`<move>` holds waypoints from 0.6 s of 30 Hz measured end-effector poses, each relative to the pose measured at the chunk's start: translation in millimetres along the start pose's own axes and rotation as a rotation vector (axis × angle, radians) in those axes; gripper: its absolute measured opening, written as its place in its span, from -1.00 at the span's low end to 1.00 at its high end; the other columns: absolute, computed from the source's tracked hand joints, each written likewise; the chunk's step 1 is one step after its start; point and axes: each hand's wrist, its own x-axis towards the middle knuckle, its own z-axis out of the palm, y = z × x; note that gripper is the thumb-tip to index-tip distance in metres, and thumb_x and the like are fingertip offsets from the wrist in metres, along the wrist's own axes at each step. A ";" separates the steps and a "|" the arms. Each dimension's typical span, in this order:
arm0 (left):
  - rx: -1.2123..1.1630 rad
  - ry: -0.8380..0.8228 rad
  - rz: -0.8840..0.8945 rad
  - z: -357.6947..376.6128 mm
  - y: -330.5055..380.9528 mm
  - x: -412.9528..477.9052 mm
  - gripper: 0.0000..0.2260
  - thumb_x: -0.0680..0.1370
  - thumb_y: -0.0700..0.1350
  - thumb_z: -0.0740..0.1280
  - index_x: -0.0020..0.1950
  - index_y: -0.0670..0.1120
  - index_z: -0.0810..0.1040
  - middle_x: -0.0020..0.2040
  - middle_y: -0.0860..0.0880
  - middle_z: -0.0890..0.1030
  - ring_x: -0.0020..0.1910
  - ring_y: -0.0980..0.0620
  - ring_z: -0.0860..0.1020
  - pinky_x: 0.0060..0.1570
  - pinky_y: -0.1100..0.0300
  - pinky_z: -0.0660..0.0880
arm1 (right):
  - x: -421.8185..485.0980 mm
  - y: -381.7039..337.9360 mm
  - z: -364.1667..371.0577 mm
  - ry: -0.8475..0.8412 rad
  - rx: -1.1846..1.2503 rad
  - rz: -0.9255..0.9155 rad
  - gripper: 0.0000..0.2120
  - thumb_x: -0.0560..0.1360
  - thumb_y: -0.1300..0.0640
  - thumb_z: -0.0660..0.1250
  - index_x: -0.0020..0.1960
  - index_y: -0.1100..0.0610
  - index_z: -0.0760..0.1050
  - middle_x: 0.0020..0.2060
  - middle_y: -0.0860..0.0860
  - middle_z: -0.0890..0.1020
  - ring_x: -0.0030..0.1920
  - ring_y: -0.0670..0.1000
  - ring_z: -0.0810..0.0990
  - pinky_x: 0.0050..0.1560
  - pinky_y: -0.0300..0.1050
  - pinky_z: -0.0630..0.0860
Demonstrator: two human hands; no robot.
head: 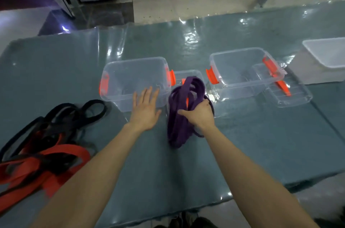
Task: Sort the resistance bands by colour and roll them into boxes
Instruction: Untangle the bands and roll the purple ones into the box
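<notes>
An orange-latched clear plastic box (134, 78) sits midway on the grey-green table (252, 143), its twin box (242, 70) to the right, purple rubber bands (177, 121) between them, nearer; tangled black and red bands (43, 143) lie at its left edge.

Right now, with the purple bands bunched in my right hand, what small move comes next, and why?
Probably lower the bunched purple resistance bands into the left clear plastic box with orange latches: the right hand grips them beside it, it looks empty, and the open left hand can steady it.
</notes>
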 end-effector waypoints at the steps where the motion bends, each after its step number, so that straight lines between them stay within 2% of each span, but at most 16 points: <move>1: 0.022 -0.008 0.012 6.6 -0.8 -0.5 -0.18 0.69 0.14 0.31 0.79 -0.03 -0.12 0.78 -0.16 -0.03 0.77 -0.17 -0.08 0.68 -0.28 -0.24 | 2.1 3.2 5.5 0.022 -0.136 -0.005 0.20 0.40 -0.24 0.62 0.69 0.29 0.00 0.59 0.27 0.33 0.55 0.30 0.40 0.51 0.23 0.42; 2: 0.026 -0.009 0.015 10.4 0.1 -1.3 -0.11 0.66 0.11 0.35 0.78 -0.04 -0.17 0.78 -0.17 -0.09 0.77 -0.18 -0.13 0.67 -0.30 -0.28 | 3.0 8.1 12.4 0.060 -0.251 -0.060 0.23 0.46 -0.26 0.57 0.71 0.29 -0.14 0.65 0.29 0.19 0.62 0.30 0.27 0.56 0.25 0.34; 3: 0.027 -0.001 0.012 12.7 1.3 -2.7 -0.07 0.62 0.07 0.37 0.78 -0.04 -0.20 0.78 -0.17 -0.13 0.76 -0.19 -0.17 0.66 -0.30 -0.31 | 2.4 13.5 21.4 0.084 -0.356 -0.134 0.15 0.54 -0.28 0.47 0.72 0.26 -0.17 0.68 0.27 0.13 0.67 0.27 0.18 0.60 0.27 0.27; 4: 0.029 0.014 0.007 14.7 2.4 -3.9 -0.03 0.58 0.01 0.39 0.78 -0.05 -0.21 0.78 -0.17 -0.16 0.76 -0.21 -0.20 0.66 -0.31 -0.34 | 2.4 20.4 30.9 0.056 -0.460 -0.196 0.01 0.62 -0.30 0.34 0.73 0.24 -0.11 0.69 0.24 0.13 0.69 0.23 0.11 0.62 0.30 0.21; 6: 0.034 0.033 0.012 16.1 3.9 -6.3 0.01 0.51 -0.08 0.38 0.78 -0.06 -0.23 0.78 -0.17 -0.20 0.75 -0.22 -0.24 0.65 -0.32 -0.33 | 2.0 35.6 49.0 -0.109 -0.626 -0.222 -0.22 0.72 -0.29 0.10 0.69 0.25 0.12 0.70 0.21 0.15 0.72 0.23 -0.04 0.65 0.36 0.03; 8: 0.030 0.038 0.029 16.1 4.4 -8.5 0.02 0.49 -0.10 0.37 0.78 -0.07 -0.22 0.77 -0.18 -0.22 0.75 -0.22 -0.26 0.66 -0.33 -0.30 | -1.1 50.4 63.2 -0.204 -0.745 -0.209 -0.31 0.74 -0.26 -0.02 0.60 0.24 0.33 0.70 0.22 0.13 0.72 0.29 -0.21 0.64 0.45 -0.09; 10: 0.021 0.036 0.031 13.9 4.3 -9.1 0.01 0.48 -0.10 0.37 0.78 -0.07 -0.20 0.77 -0.18 -0.22 0.75 -0.22 -0.25 0.66 -0.34 -0.27 | -4.5 58.6 69.3 -0.185 -0.820 -0.245 -0.34 0.75 -0.24 -0.04 0.56 0.21 0.41 0.70 0.23 0.14 0.71 0.31 -0.25 0.62 0.50 -0.09; 13: 0.017 0.032 0.026 7.6 5.1 -9.8 -0.02 0.51 -0.12 0.37 0.78 -0.06 -0.17 0.78 -0.17 -0.18 0.76 -0.19 -0.21 0.67 -0.31 -0.26 | -5.2 56.4 63.1 -0.158 -0.804 -0.279 -0.38 0.76 -0.22 -0.03 0.46 0.21 0.51 0.61 0.22 0.34 0.72 0.30 -0.09 0.61 0.50 0.01; 15: -0.031 0.032 0.031 -2.7 4.6 -12.4 -0.10 0.56 -0.16 0.36 0.79 -0.04 -0.09 0.79 -0.16 -0.09 0.77 -0.15 -0.14 0.69 -0.26 -0.24 | -9.0 50.7 51.3 -0.123 -0.808 -0.319 -0.46 0.76 -0.17 0.03 0.41 0.20 0.52 0.48 0.19 0.50 0.66 0.26 0.18 0.60 0.45 0.10; 17: -0.072 0.077 0.054 -16.9 4.8 -20.1 -0.24 0.60 -0.19 0.33 0.77 -0.08 0.10 0.77 -0.16 0.09 0.76 -0.14 0.03 0.72 -0.20 -0.14 | -17.7 44.7 35.2 -0.056 -0.824 -0.409 -0.62 0.73 -0.05 0.12 0.33 0.16 0.55 0.33 0.14 0.60 0.46 0.22 0.46 0.55 0.33 0.26; 18: -0.075 0.116 0.075 -23.3 5.0 -26.2 -0.32 0.61 -0.21 0.33 0.73 -0.11 0.23 0.74 -0.17 0.21 0.73 -0.16 0.16 0.72 -0.18 -0.05 | -22.8 41.3 27.2 -0.028 -0.813 -0.458 -0.69 0.70 0.03 0.15 0.27 0.15 0.56 0.27 0.12 0.62 0.36 0.20 0.54 0.46 0.25 0.38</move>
